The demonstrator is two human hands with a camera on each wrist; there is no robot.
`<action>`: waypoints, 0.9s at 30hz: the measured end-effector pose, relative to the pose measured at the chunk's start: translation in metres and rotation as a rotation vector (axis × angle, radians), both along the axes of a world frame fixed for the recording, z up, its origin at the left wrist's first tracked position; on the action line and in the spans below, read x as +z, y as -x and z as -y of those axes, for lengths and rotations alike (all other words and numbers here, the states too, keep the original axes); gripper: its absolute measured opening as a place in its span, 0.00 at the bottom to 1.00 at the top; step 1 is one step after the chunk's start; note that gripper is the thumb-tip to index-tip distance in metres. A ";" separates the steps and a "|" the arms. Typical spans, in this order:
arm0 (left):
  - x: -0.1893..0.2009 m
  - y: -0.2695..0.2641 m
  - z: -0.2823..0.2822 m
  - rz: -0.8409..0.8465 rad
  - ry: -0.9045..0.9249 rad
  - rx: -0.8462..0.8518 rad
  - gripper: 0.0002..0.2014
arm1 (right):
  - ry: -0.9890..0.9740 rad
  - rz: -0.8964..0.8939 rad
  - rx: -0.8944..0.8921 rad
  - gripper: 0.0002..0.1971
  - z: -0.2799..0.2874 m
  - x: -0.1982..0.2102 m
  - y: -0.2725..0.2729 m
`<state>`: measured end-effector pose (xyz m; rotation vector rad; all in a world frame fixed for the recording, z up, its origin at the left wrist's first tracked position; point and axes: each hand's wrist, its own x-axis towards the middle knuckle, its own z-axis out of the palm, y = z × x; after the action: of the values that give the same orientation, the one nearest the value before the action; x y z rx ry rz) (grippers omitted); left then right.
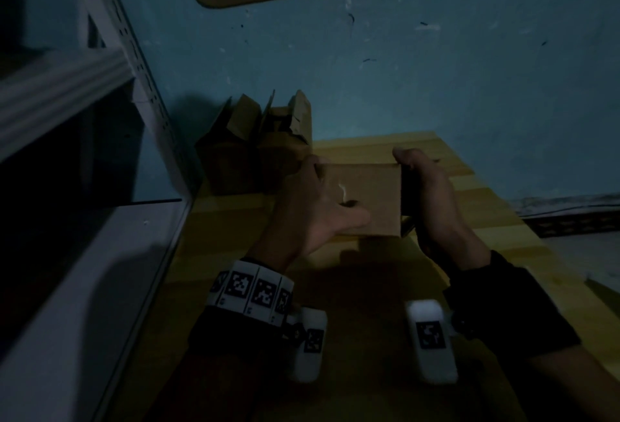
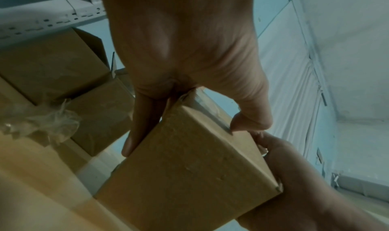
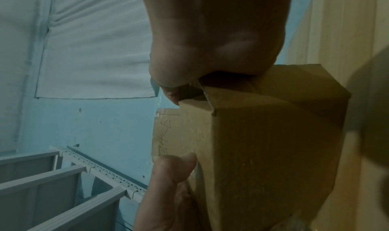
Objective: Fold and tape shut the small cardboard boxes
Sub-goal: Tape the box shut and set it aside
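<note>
The left hand (image 1: pixel 310 210) and right hand (image 1: pixel 432 200) are clamped on 1 small box (image 1: pixel 365 200) held between them. Crumpled tape (image 2: pixel 52 123), left of the fingers (image 2: pixel 145 121), is shown only by the left wrist view.

Wooden table (image 1: pixel 486 200): pale planks, butted against a blue wall (image 1: pixel 436 69) showing scuffs and dark marks. White metal shelving (image 1: pixel 110 66) stands left of the table, upright perforated with slots. White cloth sheet (image 3: pixel 94 51) hangs on the wall. Crumpled clear plastic (image 2: pixel 52 123) lies near the table's left edge.
</note>
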<state>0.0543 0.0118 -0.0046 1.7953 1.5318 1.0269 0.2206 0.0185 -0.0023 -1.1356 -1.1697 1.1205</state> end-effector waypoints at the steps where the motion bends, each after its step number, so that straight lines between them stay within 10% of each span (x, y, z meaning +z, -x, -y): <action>1: 0.000 0.001 -0.001 -0.008 0.001 0.002 0.42 | 0.003 -0.003 0.000 0.25 0.000 0.000 0.000; 27: -0.008 0.011 0.003 0.146 0.009 -0.079 0.44 | -0.022 0.045 0.008 0.20 0.005 0.002 0.002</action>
<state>0.0430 0.0093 -0.0125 1.7201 1.3654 1.0859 0.2183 0.0133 -0.0004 -1.1449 -1.2198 1.0903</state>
